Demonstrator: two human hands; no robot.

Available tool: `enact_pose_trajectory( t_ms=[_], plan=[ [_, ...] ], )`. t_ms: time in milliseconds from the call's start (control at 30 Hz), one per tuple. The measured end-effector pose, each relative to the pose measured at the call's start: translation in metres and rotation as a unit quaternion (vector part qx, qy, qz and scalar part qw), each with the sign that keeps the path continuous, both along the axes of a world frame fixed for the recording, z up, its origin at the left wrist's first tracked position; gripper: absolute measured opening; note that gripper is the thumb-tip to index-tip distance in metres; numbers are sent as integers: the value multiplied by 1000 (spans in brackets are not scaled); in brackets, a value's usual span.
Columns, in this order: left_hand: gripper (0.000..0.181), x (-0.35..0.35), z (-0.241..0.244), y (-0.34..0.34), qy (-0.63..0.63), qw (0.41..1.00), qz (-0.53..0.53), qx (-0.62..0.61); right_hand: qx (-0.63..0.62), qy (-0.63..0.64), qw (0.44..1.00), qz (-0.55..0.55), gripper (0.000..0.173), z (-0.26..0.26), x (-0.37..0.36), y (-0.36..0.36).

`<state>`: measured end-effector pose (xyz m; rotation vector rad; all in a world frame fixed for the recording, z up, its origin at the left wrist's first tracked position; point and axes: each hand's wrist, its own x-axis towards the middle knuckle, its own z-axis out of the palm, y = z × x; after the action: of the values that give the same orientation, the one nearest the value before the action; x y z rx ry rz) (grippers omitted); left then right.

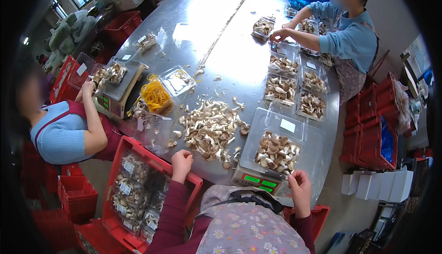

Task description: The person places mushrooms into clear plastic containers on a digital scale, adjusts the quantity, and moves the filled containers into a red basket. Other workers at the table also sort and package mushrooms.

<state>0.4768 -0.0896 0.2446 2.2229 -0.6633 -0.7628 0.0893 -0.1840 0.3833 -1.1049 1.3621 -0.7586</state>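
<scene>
A heap of brown-capped mushrooms (pixel 210 128) lies loose on the metal table. Left of its lower edge, my left hand (pixel 182 162) hovers beside the red crate's rim, fingers curled together, and whether it holds anything does not show. On a digital scale (pixel 248 154) to the right stands an open clear plastic box filled with mushrooms (pixel 278 152), its lid folded back with a white label (pixel 287 125). My right hand (pixel 299 185) is at the box's lower right corner, thumb and forefinger pinched at a mushroom's pale stem end.
A red crate (pixel 114 171) of packed mushroom boxes stands at lower left. Yellow rubber bands (pixel 155 95) lie beside an open plastic box (pixel 178 80). Filled boxes (pixel 280 89) line the table's right side. One co-worker (pixel 69 126) works at left by another scale (pixel 119 88), another (pixel 348 36) at upper right.
</scene>
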Motion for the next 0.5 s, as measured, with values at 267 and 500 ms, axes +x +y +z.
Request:
enact_pose_trajectory(
  t_ms=[267,500],
  plan=[
    [34,-30,-25,-22,-16,998,-28,56,-16,-7,1000,15,9,0,4,0],
    [23,-59,32,-43,-208,968,-84,115,-34,16,999,-19,9,-11,-10,-4]
  ],
)
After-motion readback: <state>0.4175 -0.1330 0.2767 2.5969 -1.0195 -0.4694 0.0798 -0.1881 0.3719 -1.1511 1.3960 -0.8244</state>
